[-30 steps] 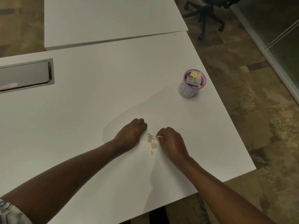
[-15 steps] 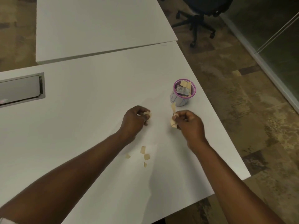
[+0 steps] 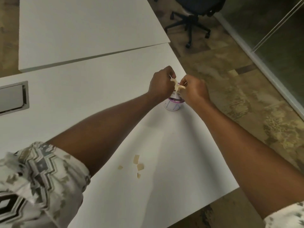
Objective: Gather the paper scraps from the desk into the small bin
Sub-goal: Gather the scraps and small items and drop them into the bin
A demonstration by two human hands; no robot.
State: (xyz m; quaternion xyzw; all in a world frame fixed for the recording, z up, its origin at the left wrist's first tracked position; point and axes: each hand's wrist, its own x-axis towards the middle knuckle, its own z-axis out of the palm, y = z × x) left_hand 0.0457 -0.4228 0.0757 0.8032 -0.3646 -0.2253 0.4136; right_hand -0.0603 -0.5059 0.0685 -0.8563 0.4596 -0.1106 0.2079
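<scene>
The small bin [image 3: 173, 106], a white cup with a purple rim, stands near the right edge of the white desk [image 3: 98, 99]; my hands hide most of its mouth. My left hand [image 3: 162, 84] and my right hand [image 3: 193, 91] are side by side just above the bin, each pinching tan paper scraps [image 3: 227, 85] between the fingertips. Several more tan paper scraps [image 3: 136, 159] lie loose on the desk nearer to me, between my forearms.
A second white desk [image 3: 85, 30] adjoins at the back. A grey cable hatch [image 3: 13, 97] is set in the desk at the left. A black office chair [image 3: 195, 15] stands on the patterned floor at the upper right, beside a glass wall [image 3: 279, 38].
Both hands have lifted scraps from the pile and carried them forward to the bin. They went from the desk surface to a spot right above the cup's mouth.
</scene>
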